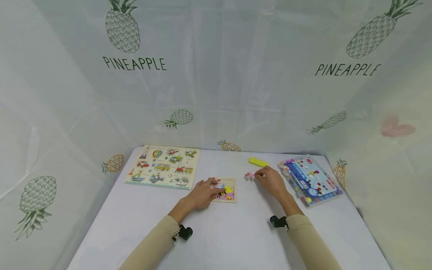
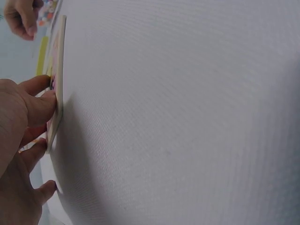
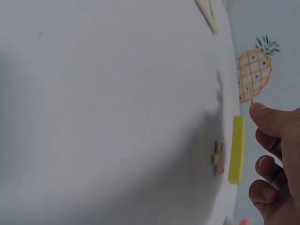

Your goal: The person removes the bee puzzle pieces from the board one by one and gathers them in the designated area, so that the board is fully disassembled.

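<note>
My left hand [image 1: 202, 194] lies over a small square wooden puzzle board [image 1: 233, 199] with a bee picture. Its fingers are spread, some resting on the board and its left side; in the left wrist view the little finger [image 2: 48, 188] touches the table. To the right, my right hand [image 1: 271, 182] pinches a small pink puzzle piece [image 1: 249, 175] between thumb and fingertip. The right wrist view shows this thin piece [image 3: 251, 89] edge-on, raised above the table. Another small puzzle piece [image 3: 218, 159] lies on the table below that hand, beside a yellow block [image 3: 236, 150].
At the back left lies a larger puzzle board [image 1: 162, 168] with vehicle pictures. A clear plastic case [image 1: 312, 180] of colourful beads lies at the right, beyond the right hand. The yellow block sits near the back edge, before a pineapple-print curtain [image 1: 229, 93].
</note>
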Demonstrator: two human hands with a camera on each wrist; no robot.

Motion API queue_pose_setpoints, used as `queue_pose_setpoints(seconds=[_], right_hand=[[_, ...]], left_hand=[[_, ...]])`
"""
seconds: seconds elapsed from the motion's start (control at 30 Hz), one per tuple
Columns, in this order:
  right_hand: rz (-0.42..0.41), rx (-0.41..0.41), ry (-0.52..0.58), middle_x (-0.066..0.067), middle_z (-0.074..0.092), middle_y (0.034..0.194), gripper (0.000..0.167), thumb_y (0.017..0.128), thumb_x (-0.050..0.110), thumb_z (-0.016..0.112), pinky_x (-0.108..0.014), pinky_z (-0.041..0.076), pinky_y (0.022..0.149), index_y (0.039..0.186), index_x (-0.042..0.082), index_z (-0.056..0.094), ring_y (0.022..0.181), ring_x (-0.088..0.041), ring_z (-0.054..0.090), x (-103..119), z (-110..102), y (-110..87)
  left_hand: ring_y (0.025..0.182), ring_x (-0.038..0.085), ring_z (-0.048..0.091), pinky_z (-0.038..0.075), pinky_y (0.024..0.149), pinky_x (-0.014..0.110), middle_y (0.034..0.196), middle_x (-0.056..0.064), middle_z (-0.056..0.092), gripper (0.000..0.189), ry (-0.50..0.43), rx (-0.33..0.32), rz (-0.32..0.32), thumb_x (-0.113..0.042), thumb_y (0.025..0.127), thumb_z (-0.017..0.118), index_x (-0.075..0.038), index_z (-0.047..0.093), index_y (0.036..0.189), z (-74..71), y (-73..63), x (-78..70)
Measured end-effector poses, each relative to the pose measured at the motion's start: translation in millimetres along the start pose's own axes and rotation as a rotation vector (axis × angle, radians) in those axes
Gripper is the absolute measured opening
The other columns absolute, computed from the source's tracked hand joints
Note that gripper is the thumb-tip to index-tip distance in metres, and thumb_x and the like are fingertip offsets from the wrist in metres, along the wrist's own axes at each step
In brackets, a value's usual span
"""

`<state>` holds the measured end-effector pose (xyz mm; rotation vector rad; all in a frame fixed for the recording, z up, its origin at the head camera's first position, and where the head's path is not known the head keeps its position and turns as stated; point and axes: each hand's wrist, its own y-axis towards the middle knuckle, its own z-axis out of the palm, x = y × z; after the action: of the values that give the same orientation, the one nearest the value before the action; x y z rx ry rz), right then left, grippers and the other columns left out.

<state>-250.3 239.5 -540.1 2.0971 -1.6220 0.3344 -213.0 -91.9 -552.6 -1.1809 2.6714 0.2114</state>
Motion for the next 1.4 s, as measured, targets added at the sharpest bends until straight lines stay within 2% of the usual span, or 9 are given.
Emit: queue_pose_setpoints(seconds=[0.13,0.3,0.73,0.97,1.4], right_hand=[[0.057,0.05,-0.024,-0.004,0.064,0.094,0.012,0.092,0.018,0.074,-0.038,0.05,0.072,0.101,0.012,0.079,0.082,-0.02,0.059,-9,1,-1.3],[0.09,0.09,-0.035,-0.004,0.062,0.091,0.011,0.092,0.018,0.074,-0.034,0.048,0.068,0.099,0.012,0.079,0.078,-0.018,0.055,-16,1,-1.5],[0.097,0.104,-0.057,-0.002,0.061,0.088,0.009,0.092,0.018,0.075,-0.031,0.044,0.065,0.098,0.013,0.079,0.074,-0.016,0.053,-21,1,0.0],[0.087,0.103,-0.069,-0.002,0.061,0.087,0.009,0.091,0.018,0.075,-0.031,0.045,0.065,0.098,0.013,0.079,0.073,-0.016,0.053,-19,1,-0.8],[0.098,0.119,-0.064,-0.002,0.061,0.088,0.01,0.092,0.019,0.075,-0.032,0.047,0.066,0.099,0.013,0.079,0.075,-0.016,0.053,-18,-2,-2.4]], left_hand=[[0.135,0.025,0.046,0.037,0.108,0.06,0.144,0.011,0.048,0.04,0.024,0.001,0.017,-0.023,0.105,0.054,-0.033,0.058,0.143,0.1,0.1,0.5],[0.135,0.025,0.047,0.037,0.108,0.06,0.144,0.011,0.048,0.04,0.03,-0.001,0.019,-0.022,0.105,0.054,-0.033,0.058,0.143,-1.0,-0.6,-0.2],[0.134,0.026,0.048,0.037,0.109,0.06,0.144,0.011,0.048,0.041,0.027,0.005,0.012,-0.022,0.104,0.055,-0.033,0.057,0.144,-2.1,-0.2,-0.5],[0.13,0.028,0.05,0.041,0.104,0.061,0.14,0.013,0.05,0.04,0.038,-0.025,0.041,-0.021,0.102,0.058,-0.031,0.061,0.141,-1.4,-0.4,-0.1],[0.133,0.026,0.048,0.039,0.107,0.061,0.142,0.012,0.05,0.039,0.029,-0.007,0.017,-0.022,0.104,0.055,-0.031,0.06,0.142,-3.7,-1.3,-2.4]])
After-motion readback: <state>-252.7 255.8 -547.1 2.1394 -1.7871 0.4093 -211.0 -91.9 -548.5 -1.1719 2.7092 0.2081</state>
